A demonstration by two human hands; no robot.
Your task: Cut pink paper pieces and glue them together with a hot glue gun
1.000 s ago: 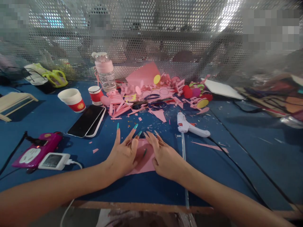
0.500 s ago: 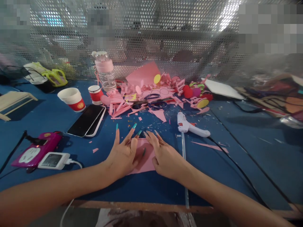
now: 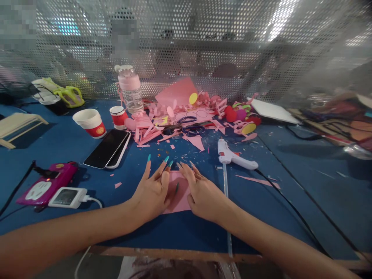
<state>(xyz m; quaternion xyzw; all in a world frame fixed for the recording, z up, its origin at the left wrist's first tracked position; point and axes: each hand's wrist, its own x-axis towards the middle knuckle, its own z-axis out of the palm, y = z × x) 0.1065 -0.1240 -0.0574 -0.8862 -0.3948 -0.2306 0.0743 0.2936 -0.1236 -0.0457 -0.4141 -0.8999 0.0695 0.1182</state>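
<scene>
Blue surface (image 3: 58, 143) is bounded at the back by a perforated metal screen (image 3: 203, 46). A pink paper sheet (image 3: 180, 193) is seen lying flat near the front edge, pinned under both hands. The left hand (image 3: 152, 192) is laid palm down on the sheet's left part, fingers spread and extended, its grip apart and closed on nothing. The right hand (image 3: 202, 193) is laid flat on the sheet's right part, fingers likewise extended and unclenched. The fingertips of the two hands are nearly met above the sheet's far edge; a strip of pink is left exposed between the thumbs.

A white glue gun (image 3: 232, 155) is noted just right of the right hand, its cable run off to the right. Two stacked phones (image 3: 107, 149) lie beyond the left hand, with paper cups (image 3: 90, 123) and a bottle (image 3: 130, 88) further back. Pink paper scraps (image 3: 174, 124) and scissors (image 3: 186, 126) are heaped at the centre rear. A pink device (image 3: 43, 188) and a white charger (image 3: 68, 197) are recorded at far left.
</scene>
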